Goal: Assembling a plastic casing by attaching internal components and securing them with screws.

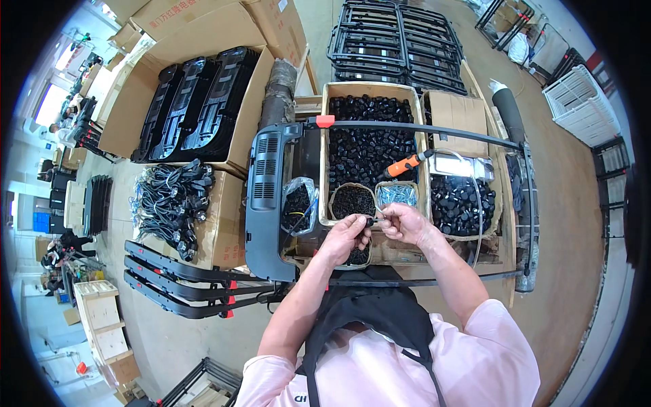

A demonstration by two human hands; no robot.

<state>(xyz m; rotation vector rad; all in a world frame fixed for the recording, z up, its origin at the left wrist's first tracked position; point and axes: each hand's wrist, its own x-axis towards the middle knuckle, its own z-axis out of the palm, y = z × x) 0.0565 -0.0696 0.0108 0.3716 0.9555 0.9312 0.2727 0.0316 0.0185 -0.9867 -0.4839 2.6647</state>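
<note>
My left hand point(348, 235) and my right hand point(403, 223) meet close together above the frame, fingers pinched. Between them is a small dark piece point(370, 222), pinched in my left fingertips. My right fingers close on a thin, screw-like piece point(380, 219) that touches it; its exact kind is too small to tell. Just beyond my hands stand a round tub of small black parts point(352, 201) and a tub of silvery screws point(397, 194). A black frame with a vented plastic housing point(264, 178) surrounds the bins. An orange power screwdriver point(405, 165) lies over the large bin.
A large bin of black caps point(371, 142) sits ahead, with a box of round black pieces point(464, 212) to its right. Left are bundled cables point(173, 203) on a carton, a carton of black housings point(237, 136) and several curved black frames point(196, 290). Stacked frames point(399, 42) stand beyond.
</note>
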